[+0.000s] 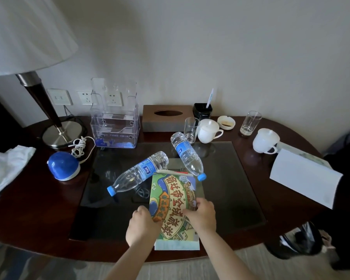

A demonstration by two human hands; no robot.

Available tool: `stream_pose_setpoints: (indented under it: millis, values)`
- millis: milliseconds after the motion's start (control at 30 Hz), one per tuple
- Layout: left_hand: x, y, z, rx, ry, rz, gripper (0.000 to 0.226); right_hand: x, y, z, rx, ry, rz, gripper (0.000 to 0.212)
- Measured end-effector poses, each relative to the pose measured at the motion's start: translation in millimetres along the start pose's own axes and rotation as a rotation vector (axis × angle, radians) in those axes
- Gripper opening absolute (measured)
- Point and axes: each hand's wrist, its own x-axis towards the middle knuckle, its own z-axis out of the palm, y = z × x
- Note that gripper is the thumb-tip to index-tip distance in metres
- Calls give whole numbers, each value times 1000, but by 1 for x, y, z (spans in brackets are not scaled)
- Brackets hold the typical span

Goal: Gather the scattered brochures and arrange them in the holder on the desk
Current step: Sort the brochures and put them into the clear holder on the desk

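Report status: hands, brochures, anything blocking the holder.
Left hand and right hand gripping brochure stack at near desk edge. Clear holder upright, back left. Left water bottle and right water bottle lying between stack and holder.

Your forearms (228, 251) reach forward and angle inward. Your left hand (143, 225) curls round the left edge of the brochures (173, 195); your right hand (202, 216), knuckles up, grips their right edge.

At ten o'clock the white fabric lampshade (24, 31) is cut by the top and left edges. At six o'clock the left hand (142, 225) and right hand (202, 217) cover the lower print of the green illustrated brochure (173, 199). The papers beneath it (176, 246) show only their edges. The label print on the clear plastic water bottle (138, 174) is too small to read.
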Motion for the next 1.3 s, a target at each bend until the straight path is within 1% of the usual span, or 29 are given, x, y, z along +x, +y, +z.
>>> stream_pose_setpoints:
  millis: [67, 133, 200, 233, 267, 333, 400, 467, 533, 633, 700, 800, 867, 933, 1033, 1067, 1100, 1167, 1200, 1233, 1300]
  values:
    - [1, 1, -3, -66, -42, -36, 35, 5, 2, -6, 101, -56, 22, 30]
    - [0, 4, -7, -161, -71, -54, 32, 8, 2, -15, 152, -62, 33, 23]
    - [-3, 8, -12, -258, -88, -43, 28, 12, -1, -26, 238, -80, 70, 22]
    - [-5, 10, -15, -269, -92, -30, 26, 13, -3, -31, 292, -99, 107, 22]
    - [-9, 12, -19, -246, -98, -17, 25, 14, -5, -35, 311, -122, 135, 24]
    - [-14, 16, -23, -130, -89, 12, 25, 15, -7, -40, 241, -165, 141, 23]
    - [-18, 19, -20, -26, -104, -5, 33, 14, -8, -39, 156, -210, 154, 22]
    - [-18, 25, -16, 18, -126, -46, 44, 12, -8, -36, 96, -259, 162, 29]
    - [-17, 32, -11, 35, -146, -54, 45, 12, -6, -31, 123, -297, 171, 39]
    - [-17, 39, -1, 41, -120, -43, 44, 10, -2, -24, 206, -275, 233, 52]
    - [-21, 40, 2, 27, -83, -48, 41, 10, -1, -25, 250, -257, 291, 56]
    - [-21, 34, 5, -84, -35, -32, 32, 12, 3, -31, 309, -270, 363, 49]
    - [-17, 26, 6, -198, -17, -43, 22, 13, 7, -36, 330, -260, 368, 44]
    - [-12, 18, 9, -247, 6, -52, 16, 14, 12, -41, 364, -233, 372, 41]
    - [1, 9, 15, -313, 81, -101, 14, 17, 18, -48, 434, -209, 401, 38]
    - [5, 8, 16, -336, 94, -143, 21, 18, 20, -50, 458, -215, 415, 39]
    - [10, 8, 18, -355, 89, -167, 26, 18, 22, -50, 482, -230, 430, 40]
    - [18, 10, 20, -310, -16, -141, 21, 16, 24, -50, 522, -268, 448, 41]
    - [19, 13, 20, -286, -73, -125, 22, 15, 25, -50, 532, -283, 446, 40]
    - [20, 14, 21, -275, -111, -111, 28, 14, 26, -50, 539, -290, 437, 38]
    - [22, 14, 23, -289, -133, -93, 34, 13, 29, -51, 565, -286, 413, 32]
